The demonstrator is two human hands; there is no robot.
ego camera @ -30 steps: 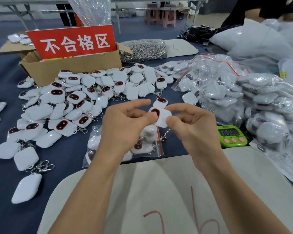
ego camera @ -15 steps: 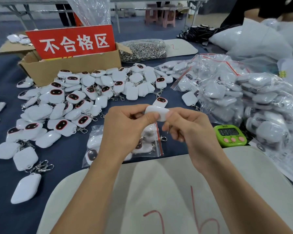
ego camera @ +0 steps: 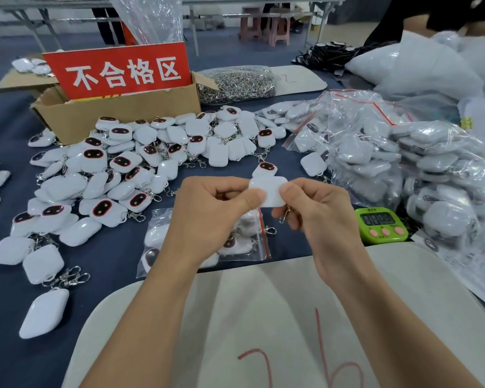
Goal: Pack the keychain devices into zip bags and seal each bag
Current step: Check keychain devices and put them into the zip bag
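Both hands hold one white keychain device (ego camera: 269, 191) above the table, its plain white back toward me and its metal clasp hanging below. My left hand (ego camera: 207, 217) pinches its left edge with thumb and fingers. My right hand (ego camera: 317, 214) pinches its right edge. Beneath the hands lies a clear zip bag (ego camera: 252, 242) with a red seal strip, holding several devices. A large loose pile of white devices (ego camera: 129, 169), some showing dark faces, covers the dark blue table to the left.
A cardboard box (ego camera: 118, 113) with a red sign stands at the back left. Filled zip bags (ego camera: 403, 163) are heaped at the right. A green timer (ego camera: 381, 224) sits by my right hand. A white sheet (ego camera: 263, 317) with red marks lies in front. A bag of metal clasps (ego camera: 235, 85) lies behind.
The device has been turned over in my fingers: its dark face showed a second ago, then its edge, and its plain back faces me now. Both hands stayed in place.
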